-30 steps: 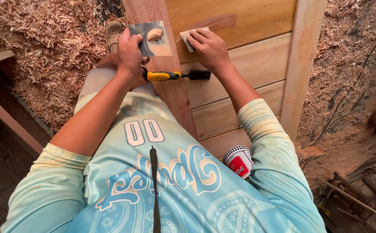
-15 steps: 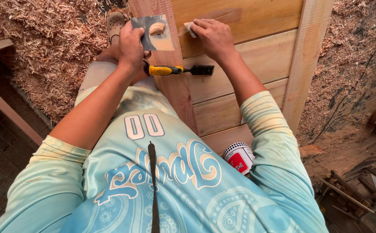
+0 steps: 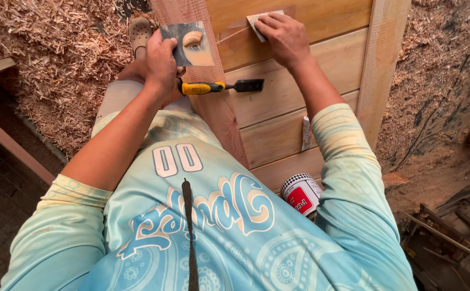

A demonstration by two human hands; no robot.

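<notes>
My left hand (image 3: 162, 62) grips a square metal plate (image 3: 192, 46) carrying a blob of tan filler, and the same hand also clamps a yellow-handled chisel (image 3: 218, 86) that points right across the wood. My right hand (image 3: 283, 35) presses a small pale scraper (image 3: 259, 19) flat against the upper plank of a wooden panel (image 3: 278, 97) lying in front of me. A smear of filler shows on the plank left of the scraper.
Wood shavings (image 3: 57, 59) are heaped to the left and right of the panel. A round tin with a red label (image 3: 301, 193) stands by my right elbow. A beige clog (image 3: 139, 33) is on my foot. Timber offcuts (image 3: 450, 226) lie at lower right.
My right hand has slid the scraper slightly along the upper plank. The left hand with plate and chisel has stayed nearly still.
</notes>
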